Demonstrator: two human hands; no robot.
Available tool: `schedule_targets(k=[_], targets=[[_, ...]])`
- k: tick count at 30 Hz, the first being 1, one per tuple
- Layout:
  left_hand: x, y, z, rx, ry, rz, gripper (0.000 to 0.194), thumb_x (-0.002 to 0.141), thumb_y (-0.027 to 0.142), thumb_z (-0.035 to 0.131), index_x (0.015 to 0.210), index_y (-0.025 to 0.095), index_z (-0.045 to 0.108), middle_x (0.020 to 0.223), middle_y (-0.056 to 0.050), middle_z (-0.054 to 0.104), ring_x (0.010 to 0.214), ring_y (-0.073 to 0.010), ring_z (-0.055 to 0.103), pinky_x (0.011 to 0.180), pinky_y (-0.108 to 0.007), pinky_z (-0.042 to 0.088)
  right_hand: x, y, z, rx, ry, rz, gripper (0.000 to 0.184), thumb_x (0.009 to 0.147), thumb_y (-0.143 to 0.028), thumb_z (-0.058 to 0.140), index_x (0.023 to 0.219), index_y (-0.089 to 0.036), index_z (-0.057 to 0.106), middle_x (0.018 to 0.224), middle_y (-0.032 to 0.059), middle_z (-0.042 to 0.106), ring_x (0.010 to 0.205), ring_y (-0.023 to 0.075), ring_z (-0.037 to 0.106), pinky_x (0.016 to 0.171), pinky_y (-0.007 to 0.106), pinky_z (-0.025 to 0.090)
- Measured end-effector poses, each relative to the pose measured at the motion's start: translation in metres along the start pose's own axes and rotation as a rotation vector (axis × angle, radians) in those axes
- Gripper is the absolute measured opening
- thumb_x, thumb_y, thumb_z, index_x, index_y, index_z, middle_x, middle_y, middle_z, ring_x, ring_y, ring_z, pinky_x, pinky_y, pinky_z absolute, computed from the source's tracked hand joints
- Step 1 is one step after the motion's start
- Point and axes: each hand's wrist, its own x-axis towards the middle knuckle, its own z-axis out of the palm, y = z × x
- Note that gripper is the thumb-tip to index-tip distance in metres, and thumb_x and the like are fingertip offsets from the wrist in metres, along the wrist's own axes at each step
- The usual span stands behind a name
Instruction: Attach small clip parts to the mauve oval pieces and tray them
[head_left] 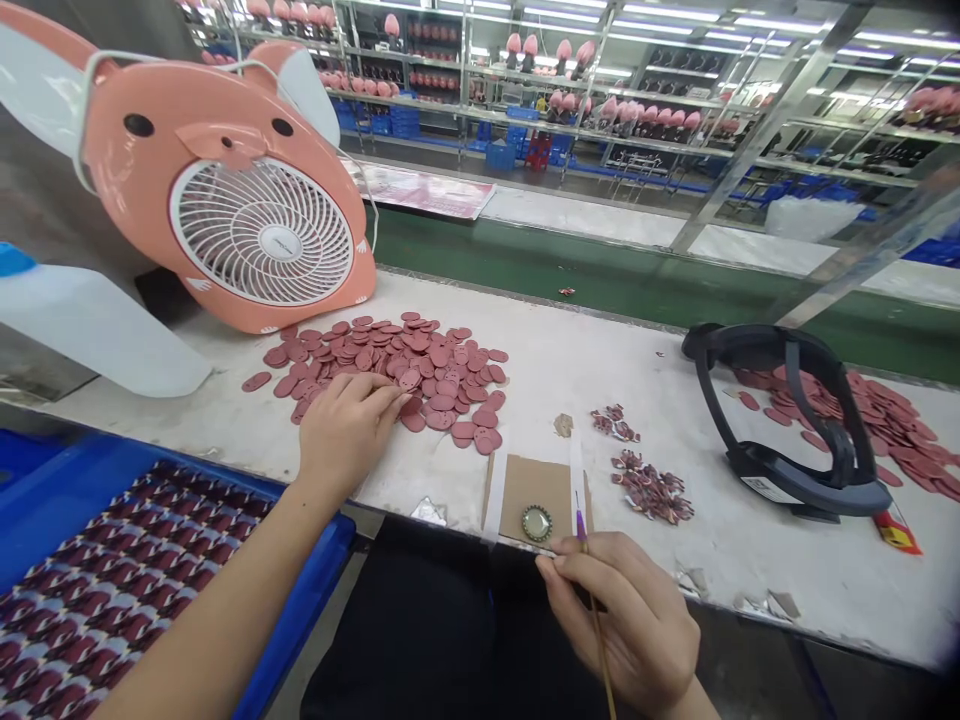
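My left hand (345,430) rests on the near edge of a loose pile of dusty-pink oval pieces (442,375), its fingertips touching them. I cannot tell whether it pinches one. My right hand (622,620) is shut on a thin wooden brush (598,620) with a purple collar, its tip pointing up. The hand sits at the bench's front edge, just right of a round metal-rimmed cabochon (537,523) lying on a square of brown cardboard (536,495). Small clusters of glittery pink scraps (649,487) lie to the right of the cardboard.
A pink pig-shaped fan (240,190) stands behind the pile. A blue tray (300,560) of patterned pieces sits at lower left. A black plastic frame (795,440) lies on more pink ovals at right. Shelves of pink-topped items stand beyond a green-edged aisle.
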Motion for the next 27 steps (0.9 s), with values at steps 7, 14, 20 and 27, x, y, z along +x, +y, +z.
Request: schedule_targets(k=[7, 14, 20, 27], targets=[[-0.031, 0.055, -0.036, -0.418, -0.061, -0.183, 0.029, 0.098, 0.034, 0.047, 0.088, 0.019, 0.07, 0.091, -0.007, 0.073, 0.087, -0.0216, 0.063, 0.08, -0.035, 0.049, 0.011, -0.005, 0.006, 0.1, -0.018, 0.096, 0.018, 0.088, -0.007, 0.065, 0.104, -0.014, 0.062, 0.088, 0.0073, 0.065, 0.078, 0.0153, 0.063, 0.069, 0.026, 0.055], [-0.102, 0.14, -0.058, -1.928, -0.89, -1.027, 0.04, 0.072, 0.055, 0.076, 0.071, 0.016, 0.066, 0.062, 0.003, 0.054, 0.051, -0.007, 0.044, 0.051, -0.019, 0.04, 0.021, -0.012, -0.003, 0.589, -0.332, 0.269, 0.021, 0.096, -0.038, 0.061, 0.099, -0.018, 0.07, 0.079, 0.0017, 0.056, 0.07, 0.0098, 0.057, 0.064, 0.016, 0.049], [-0.116, 0.135, -0.055, -2.007, -1.087, -0.884, 0.044, 0.057, 0.056, 0.085, 0.077, 0.017, 0.08, 0.068, -0.003, 0.07, 0.058, -0.009, 0.056, 0.057, -0.02, 0.042, 0.018, -0.018, -0.018, 0.75, -0.559, 0.475, 0.021, 0.094, -0.034, 0.066, 0.082, -0.018, 0.071, 0.071, 0.0003, 0.06, 0.066, 0.0086, 0.055, 0.061, 0.016, 0.044], [-0.12, 0.131, -0.039, -2.136, -1.253, -0.926, 0.044, 0.052, 0.05, 0.091, 0.082, 0.019, 0.082, 0.066, -0.004, 0.074, 0.049, -0.0081, 0.059, 0.048, -0.016, 0.047, 0.003, -0.004, -0.028, 0.688, -0.414, 0.616, 0.029, 0.097, -0.021, 0.06, 0.125, -0.028, 0.063, 0.085, -0.0004, 0.067, 0.07, 0.0094, 0.063, 0.065, 0.019, 0.053]])
